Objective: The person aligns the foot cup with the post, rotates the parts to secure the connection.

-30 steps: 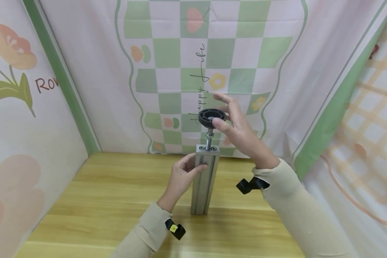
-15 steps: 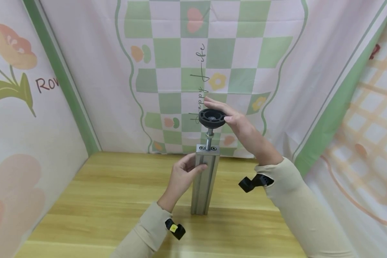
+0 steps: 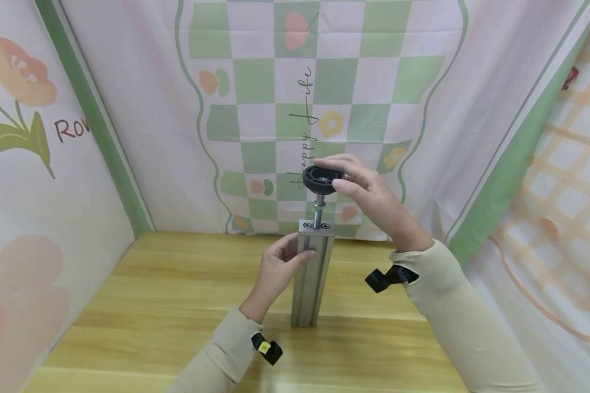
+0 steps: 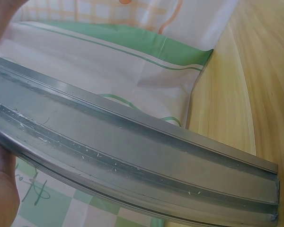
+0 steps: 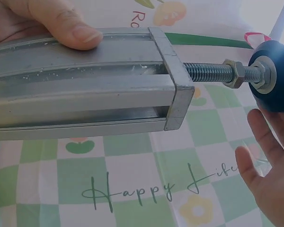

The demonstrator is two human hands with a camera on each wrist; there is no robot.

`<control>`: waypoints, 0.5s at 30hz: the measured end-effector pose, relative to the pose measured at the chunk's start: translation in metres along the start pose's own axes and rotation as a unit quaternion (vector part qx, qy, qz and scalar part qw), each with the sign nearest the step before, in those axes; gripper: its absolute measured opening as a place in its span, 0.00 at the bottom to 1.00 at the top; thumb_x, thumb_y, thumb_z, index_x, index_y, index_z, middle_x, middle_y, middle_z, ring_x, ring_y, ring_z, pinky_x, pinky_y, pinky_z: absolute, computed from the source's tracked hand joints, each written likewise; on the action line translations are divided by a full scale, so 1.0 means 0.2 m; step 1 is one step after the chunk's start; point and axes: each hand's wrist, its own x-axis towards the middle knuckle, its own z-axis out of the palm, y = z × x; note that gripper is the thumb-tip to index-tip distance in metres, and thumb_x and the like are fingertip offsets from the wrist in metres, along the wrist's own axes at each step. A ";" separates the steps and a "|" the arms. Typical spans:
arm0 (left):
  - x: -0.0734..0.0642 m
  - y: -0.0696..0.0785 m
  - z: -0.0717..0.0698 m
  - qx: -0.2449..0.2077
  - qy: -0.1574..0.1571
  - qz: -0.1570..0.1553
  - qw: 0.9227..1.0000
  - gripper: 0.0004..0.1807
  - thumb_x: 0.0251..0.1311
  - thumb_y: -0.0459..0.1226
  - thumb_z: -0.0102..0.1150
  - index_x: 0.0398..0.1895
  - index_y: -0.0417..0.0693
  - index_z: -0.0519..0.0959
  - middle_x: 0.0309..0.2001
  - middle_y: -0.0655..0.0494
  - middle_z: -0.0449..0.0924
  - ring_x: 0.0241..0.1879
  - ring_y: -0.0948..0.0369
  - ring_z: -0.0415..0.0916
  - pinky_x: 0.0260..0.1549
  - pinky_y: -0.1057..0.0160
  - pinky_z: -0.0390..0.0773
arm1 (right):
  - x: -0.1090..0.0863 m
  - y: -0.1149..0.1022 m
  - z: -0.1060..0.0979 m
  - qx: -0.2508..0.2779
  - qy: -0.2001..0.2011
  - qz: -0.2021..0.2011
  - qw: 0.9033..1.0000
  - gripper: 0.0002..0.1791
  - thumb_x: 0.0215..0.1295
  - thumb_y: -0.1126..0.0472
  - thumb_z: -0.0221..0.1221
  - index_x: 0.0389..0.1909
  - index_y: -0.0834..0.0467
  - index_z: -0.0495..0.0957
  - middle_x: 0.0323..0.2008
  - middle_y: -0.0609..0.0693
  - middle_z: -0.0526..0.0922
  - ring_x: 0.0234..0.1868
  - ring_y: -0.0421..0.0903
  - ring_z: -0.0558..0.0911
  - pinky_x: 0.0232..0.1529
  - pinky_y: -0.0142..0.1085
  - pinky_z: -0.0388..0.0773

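An aluminium profile (image 3: 308,289) stands upright on the table, its grooved sides filling much of the left wrist view. My left hand (image 3: 277,265) grips it near the top, thumb on the near face. The metal end plate (image 5: 173,78) carries two screws, and a threaded rod (image 5: 208,72) with a hex nut (image 5: 235,74) rises from it. On top of the rod sits a round black levelling foot (image 3: 317,187), hollow side up. My right hand (image 3: 371,191) holds the foot's right rim between thumb and fingers; its other fingers hang loosely in the right wrist view.
Under the profile is a wood-grain table (image 3: 177,295). Behind it hangs a green and white checked cloth (image 3: 295,82). Printed curtains (image 3: 54,218) enclose the left and right sides. Black wrist mounts (image 3: 390,277) are fixed at both cuffs.
My right hand's fingers first lifted off the foot, then straightened along its rim, and now bend round it with the thumb in front. The left hand and the profile have stayed put.
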 end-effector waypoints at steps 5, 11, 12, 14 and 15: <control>0.00 0.00 0.00 -0.002 -0.002 0.001 1.000 0.18 0.61 0.35 0.70 0.55 0.43 0.82 0.45 0.50 0.86 0.44 0.57 0.83 0.43 0.61 0.84 | 0.00 -0.01 0.01 -0.061 0.033 0.002 0.998 0.23 0.71 0.54 0.59 0.65 0.51 0.77 0.58 0.49 0.70 0.50 0.47 0.70 0.53 0.41 0.66; 0.00 0.00 -0.01 0.001 -0.003 -0.001 1.000 0.19 0.61 0.35 0.69 0.55 0.43 0.82 0.45 0.50 0.86 0.45 0.57 0.83 0.44 0.60 0.83 | 0.01 -0.03 0.05 -0.140 0.077 -0.004 0.987 0.24 0.65 0.48 0.67 0.61 0.50 0.81 0.50 0.49 0.68 0.43 0.44 0.67 0.46 0.38 0.63; 0.00 0.00 -0.01 0.001 -0.003 -0.001 1.000 0.19 0.61 0.35 0.69 0.55 0.43 0.82 0.45 0.50 0.86 0.45 0.57 0.83 0.44 0.60 0.83 | 0.01 -0.03 0.05 -0.151 0.082 -0.010 0.985 0.24 0.65 0.47 0.67 0.60 0.50 0.82 0.49 0.49 0.69 0.43 0.44 0.67 0.45 0.37 0.63; -0.01 0.00 -0.01 0.002 -0.002 -0.002 1.000 0.19 0.61 0.35 0.70 0.55 0.43 0.82 0.45 0.50 0.86 0.44 0.57 0.83 0.44 0.60 0.84 | 0.01 -0.03 0.06 -0.169 0.089 -0.025 0.981 0.25 0.64 0.46 0.67 0.60 0.51 0.82 0.48 0.50 0.69 0.42 0.44 0.68 0.45 0.37 0.65; -0.01 0.00 -0.01 0.001 -0.002 -0.002 1.000 0.19 0.61 0.34 0.70 0.55 0.42 0.82 0.45 0.50 0.86 0.45 0.57 0.83 0.44 0.60 0.83 | 0.01 -0.03 0.06 -0.176 0.092 -0.031 0.980 0.26 0.64 0.45 0.67 0.59 0.52 0.82 0.47 0.50 0.69 0.43 0.44 0.68 0.45 0.37 0.65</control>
